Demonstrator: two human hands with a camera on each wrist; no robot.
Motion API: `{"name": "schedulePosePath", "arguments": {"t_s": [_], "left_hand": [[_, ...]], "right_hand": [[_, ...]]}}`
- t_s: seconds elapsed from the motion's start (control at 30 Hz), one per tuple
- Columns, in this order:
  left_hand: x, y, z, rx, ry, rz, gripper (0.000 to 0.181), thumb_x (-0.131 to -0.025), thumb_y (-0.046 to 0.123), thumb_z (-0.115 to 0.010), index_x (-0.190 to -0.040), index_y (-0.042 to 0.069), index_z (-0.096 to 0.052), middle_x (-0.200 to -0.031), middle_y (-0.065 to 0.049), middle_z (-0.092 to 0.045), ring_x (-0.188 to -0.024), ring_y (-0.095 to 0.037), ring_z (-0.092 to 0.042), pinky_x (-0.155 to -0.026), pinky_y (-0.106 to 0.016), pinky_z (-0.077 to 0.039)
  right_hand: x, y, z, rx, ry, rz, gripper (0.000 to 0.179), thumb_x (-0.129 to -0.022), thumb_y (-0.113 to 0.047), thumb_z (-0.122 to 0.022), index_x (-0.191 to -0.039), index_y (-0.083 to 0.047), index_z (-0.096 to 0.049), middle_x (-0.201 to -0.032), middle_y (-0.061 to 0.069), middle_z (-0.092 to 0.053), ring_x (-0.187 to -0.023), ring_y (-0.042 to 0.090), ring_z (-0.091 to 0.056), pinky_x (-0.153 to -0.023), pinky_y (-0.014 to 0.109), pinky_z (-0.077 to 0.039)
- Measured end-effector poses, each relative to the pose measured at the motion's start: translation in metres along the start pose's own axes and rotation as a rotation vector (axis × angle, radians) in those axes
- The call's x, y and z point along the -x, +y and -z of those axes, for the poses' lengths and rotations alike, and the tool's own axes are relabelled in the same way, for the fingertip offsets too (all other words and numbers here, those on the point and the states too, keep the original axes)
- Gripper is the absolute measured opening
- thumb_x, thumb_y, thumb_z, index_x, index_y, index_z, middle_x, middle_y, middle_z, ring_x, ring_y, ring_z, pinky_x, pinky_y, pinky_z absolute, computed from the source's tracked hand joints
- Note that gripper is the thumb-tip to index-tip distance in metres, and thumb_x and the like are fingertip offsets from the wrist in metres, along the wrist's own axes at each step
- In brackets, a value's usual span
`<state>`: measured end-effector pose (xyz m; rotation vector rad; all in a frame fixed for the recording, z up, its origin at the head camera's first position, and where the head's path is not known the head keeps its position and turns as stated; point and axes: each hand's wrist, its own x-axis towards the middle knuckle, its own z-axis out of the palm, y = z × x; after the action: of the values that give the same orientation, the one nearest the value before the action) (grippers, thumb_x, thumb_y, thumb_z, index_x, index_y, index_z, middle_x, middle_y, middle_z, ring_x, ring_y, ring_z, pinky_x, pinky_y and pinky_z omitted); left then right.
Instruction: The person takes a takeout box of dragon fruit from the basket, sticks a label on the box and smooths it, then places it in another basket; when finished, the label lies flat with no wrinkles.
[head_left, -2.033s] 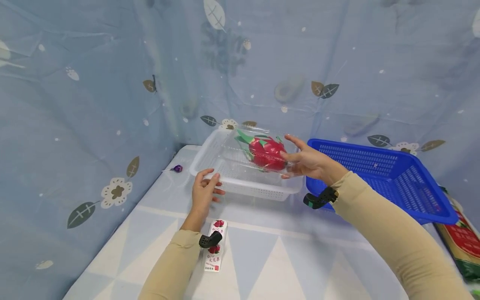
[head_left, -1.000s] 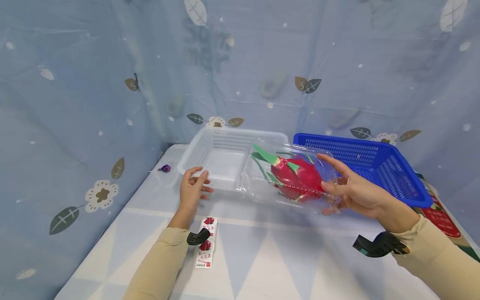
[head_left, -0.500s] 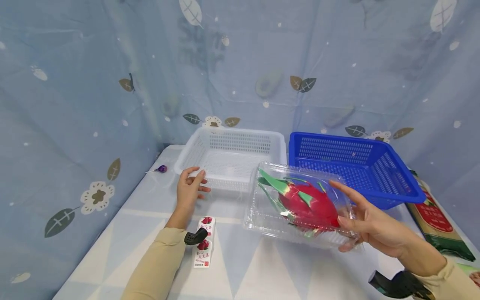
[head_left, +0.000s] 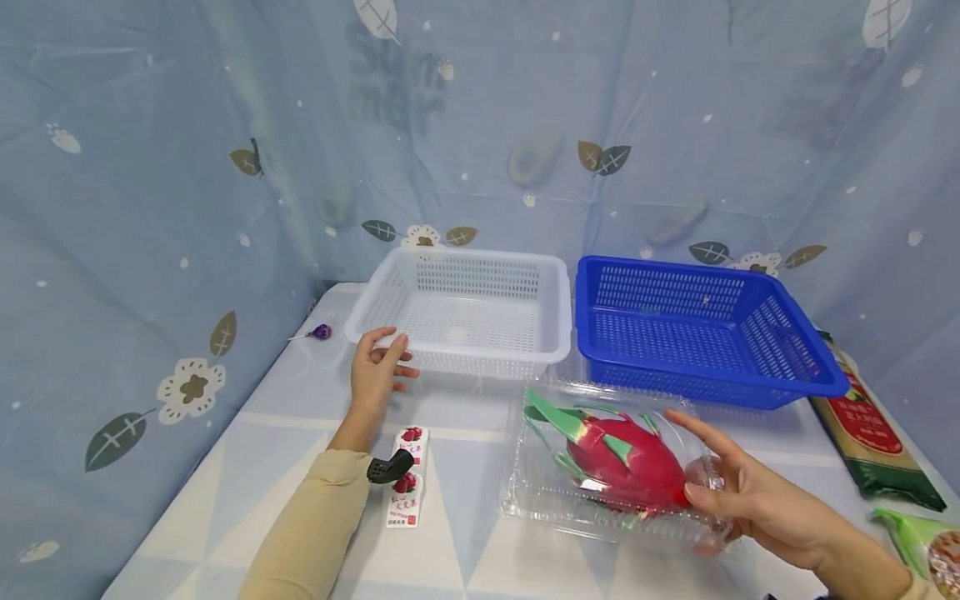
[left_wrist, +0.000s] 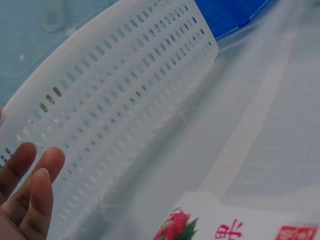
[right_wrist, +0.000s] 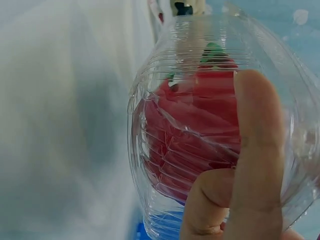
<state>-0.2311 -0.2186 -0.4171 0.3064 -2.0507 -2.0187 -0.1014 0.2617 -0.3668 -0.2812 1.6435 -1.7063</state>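
Note:
My right hand grips the right end of a clear plastic clamshell box, low over the front right of the table. Inside lies a red dragon fruit with green leaves pointing left. The right wrist view shows a finger stretched along the ribbed plastic. At the front left corner of a white perforated basket, my left hand has its index finger and thumb at the rim. Its other fingers hang loosely bent before the basket's outer wall.
A blue perforated basket stands right of the white one. Two printed dragon fruit labels lie by my left wrist. A lollipop lies far left; a pasta bag and green packet at right. Patterned curtains back the table.
My right hand has brought the box with the dragon fruit from over the white basket toward me, rightward and lower. My left hand has stayed at the basket's corner.

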Motion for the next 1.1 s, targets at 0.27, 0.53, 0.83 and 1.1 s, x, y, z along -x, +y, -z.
{"name": "schedulePosePath", "arguments": {"t_s": [0.27,0.53,0.83,1.1], "left_hand": [[0.002,0.003,0.001,-0.001,-0.002,0.006,0.048,-0.094,0.042,-0.065,-0.134,0.020,-0.050,-0.080,0.005,-0.065,-0.061,-0.014,-0.071,-0.049,-0.030,-0.055],[0.000,0.002,0.001,0.018,-0.006,0.009,0.047,-0.094,0.040,-0.065,-0.133,0.018,-0.050,-0.078,0.006,-0.066,-0.060,-0.015,-0.071,-0.049,-0.031,-0.055],[0.008,0.015,-0.001,0.020,-0.020,0.022,0.044,-0.096,0.033,-0.064,-0.133,0.016,-0.050,-0.080,0.003,-0.066,-0.062,-0.018,-0.072,-0.050,-0.031,-0.055],[0.010,0.017,0.000,0.032,-0.020,0.021,0.042,-0.096,0.030,-0.064,-0.133,0.014,-0.050,-0.080,0.000,-0.067,-0.062,-0.021,-0.072,-0.050,-0.032,-0.055]], "right_hand": [[-0.009,0.010,0.002,0.028,0.071,-0.085,0.071,-0.103,-0.016,-0.049,-0.145,-0.061,-0.014,-0.120,0.009,-0.047,-0.109,0.024,-0.056,-0.077,0.049,-0.059],[-0.015,0.011,0.006,0.049,0.072,-0.054,0.072,-0.103,-0.014,-0.050,-0.148,-0.057,-0.014,-0.122,0.013,-0.043,-0.102,0.023,-0.061,-0.074,0.053,-0.059],[-0.016,0.012,0.006,0.063,0.051,-0.018,0.072,-0.102,-0.011,-0.050,-0.147,-0.057,-0.017,-0.111,0.010,-0.044,-0.091,0.020,-0.062,-0.072,0.053,-0.059],[-0.022,0.009,0.007,0.099,0.109,-0.056,0.073,-0.100,-0.015,-0.055,-0.149,-0.055,-0.016,-0.115,0.015,-0.039,-0.093,0.024,-0.062,-0.071,0.048,-0.060]]}}
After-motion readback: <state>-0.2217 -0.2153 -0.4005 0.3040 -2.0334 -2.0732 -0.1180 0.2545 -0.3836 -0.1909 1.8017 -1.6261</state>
